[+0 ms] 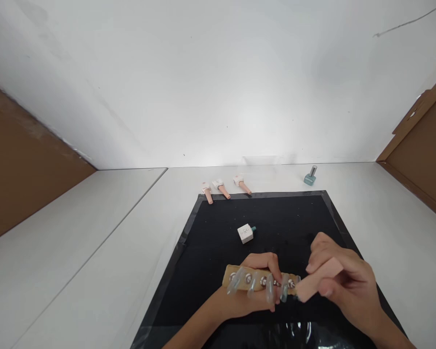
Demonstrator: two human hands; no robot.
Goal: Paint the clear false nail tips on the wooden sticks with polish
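My left hand is closed round a tan display strip with round metal studs. Several clear false nails sit across the strip, and one near its right end looks greenish. My right hand grips a peach nail polish cap between thumb and fingers. The cap's lower end is at the right end of the strip, by the last nail; its brush cannot be made out clearly. Beyond my hands, a white nail polish bottle with a green neck and no cap is on the black mat.
The black mat has taped edges and covers part of the white table. Three white bottles with peach caps lie along its far edge. A teal polish bottle is at the back right. Brown cardboard panels flank the white back wall.
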